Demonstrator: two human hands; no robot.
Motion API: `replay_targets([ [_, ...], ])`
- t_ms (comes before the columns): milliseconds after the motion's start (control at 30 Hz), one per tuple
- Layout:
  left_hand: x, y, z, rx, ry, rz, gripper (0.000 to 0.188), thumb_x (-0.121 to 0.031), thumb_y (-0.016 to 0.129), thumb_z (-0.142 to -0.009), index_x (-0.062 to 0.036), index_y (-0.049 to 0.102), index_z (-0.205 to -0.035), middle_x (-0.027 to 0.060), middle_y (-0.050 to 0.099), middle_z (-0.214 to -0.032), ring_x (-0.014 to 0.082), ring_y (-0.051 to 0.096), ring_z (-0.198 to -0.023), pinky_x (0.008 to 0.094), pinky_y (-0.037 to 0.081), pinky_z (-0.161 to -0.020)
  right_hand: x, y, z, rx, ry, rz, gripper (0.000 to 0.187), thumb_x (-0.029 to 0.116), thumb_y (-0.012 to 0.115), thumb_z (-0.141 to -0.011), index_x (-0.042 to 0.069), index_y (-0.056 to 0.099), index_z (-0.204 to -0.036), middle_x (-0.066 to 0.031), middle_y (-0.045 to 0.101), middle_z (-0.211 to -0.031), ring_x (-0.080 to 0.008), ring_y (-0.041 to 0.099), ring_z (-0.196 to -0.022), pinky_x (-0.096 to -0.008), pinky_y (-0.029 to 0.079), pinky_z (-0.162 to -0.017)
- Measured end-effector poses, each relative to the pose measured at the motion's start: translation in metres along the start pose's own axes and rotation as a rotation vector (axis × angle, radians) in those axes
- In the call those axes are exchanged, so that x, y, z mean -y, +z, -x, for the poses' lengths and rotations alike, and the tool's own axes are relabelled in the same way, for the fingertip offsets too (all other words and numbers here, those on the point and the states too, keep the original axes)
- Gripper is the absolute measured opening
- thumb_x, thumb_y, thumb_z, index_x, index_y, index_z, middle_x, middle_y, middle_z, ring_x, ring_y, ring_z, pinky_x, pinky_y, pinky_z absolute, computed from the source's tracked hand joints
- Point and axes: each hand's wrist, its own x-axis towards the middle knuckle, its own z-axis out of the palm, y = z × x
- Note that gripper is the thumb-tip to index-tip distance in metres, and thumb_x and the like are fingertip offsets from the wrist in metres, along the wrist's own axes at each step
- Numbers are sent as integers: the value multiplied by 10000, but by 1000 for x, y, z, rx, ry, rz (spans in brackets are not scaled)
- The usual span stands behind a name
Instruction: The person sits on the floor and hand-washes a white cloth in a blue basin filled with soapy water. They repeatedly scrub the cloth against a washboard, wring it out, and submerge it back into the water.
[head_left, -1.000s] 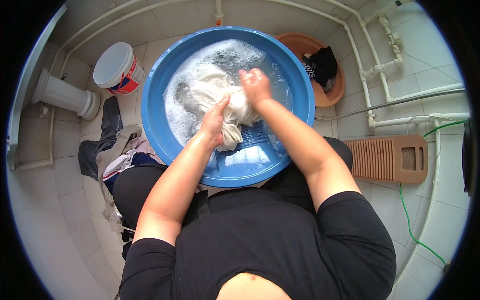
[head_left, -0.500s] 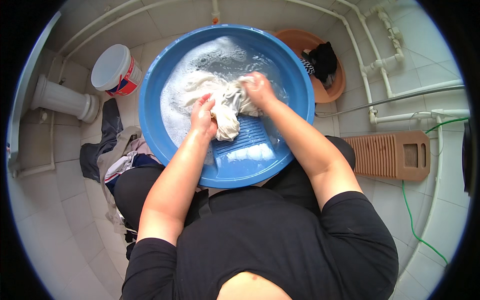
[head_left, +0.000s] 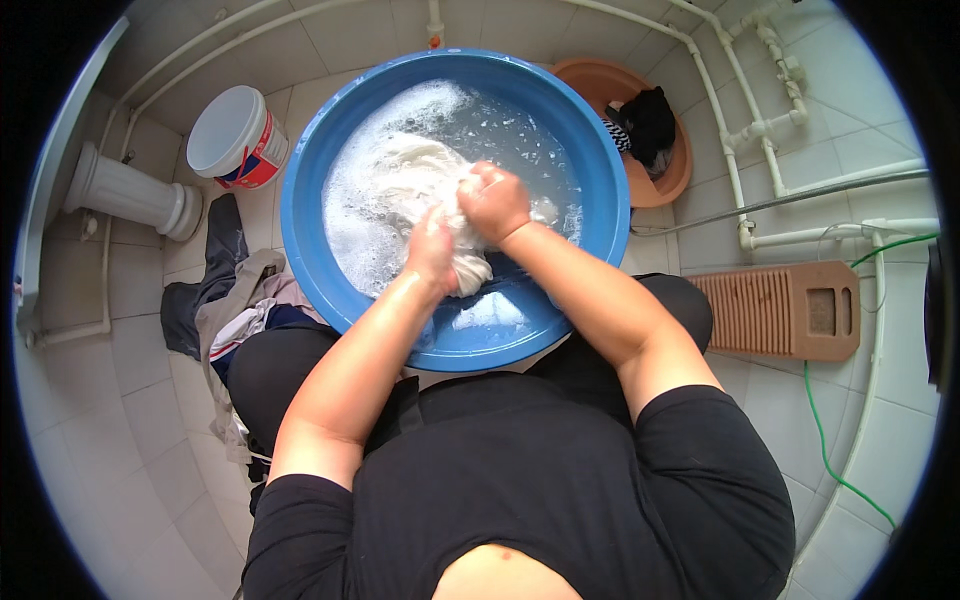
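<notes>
Left hand (head_left: 432, 250) and right hand (head_left: 494, 202) both clenched on the white cloth (head_left: 425, 190), fists touching, right just above left. Cloth is bunched, wet, sitting in soapy water near the middle of the blue basin (head_left: 330, 270); foam is mostly on the basin's left side. Basin is on the tiled floor (head_left: 130, 400) between the person's knees. White bucket (head_left: 225, 135) just off the basin's upper-left rim. Brown basin (head_left: 670, 165) with dark clothes at its upper-right rim. Pile of clothes (head_left: 235, 310) by the lower-left rim. Brown ribbed washboard (head_left: 775, 312) lies flat, right of the basin.
</notes>
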Motion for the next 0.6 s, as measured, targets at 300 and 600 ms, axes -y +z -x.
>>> replay_targets([
  [300,5,-13,-1,153,17,259,247,-294,476,-889,-75,555,-973,32,602,-932,156,574,-818,307,490,-693,20,13,27,102,-266,-146,186,235,575,-709,51,580,-736,-178,589,-703,-352,587,-681,-385,478,-618],
  [600,-15,-6,-4,-82,-33,181,297,-163,484,-911,-4,438,-1156,163,545,-1060,241,576,-937,369,504,-802,-102,-19,-45,136,281,357,475,429,483,-801,23,604,-1016,-197,579,-1092,-364,532,-1032,-404,429,-856],
])
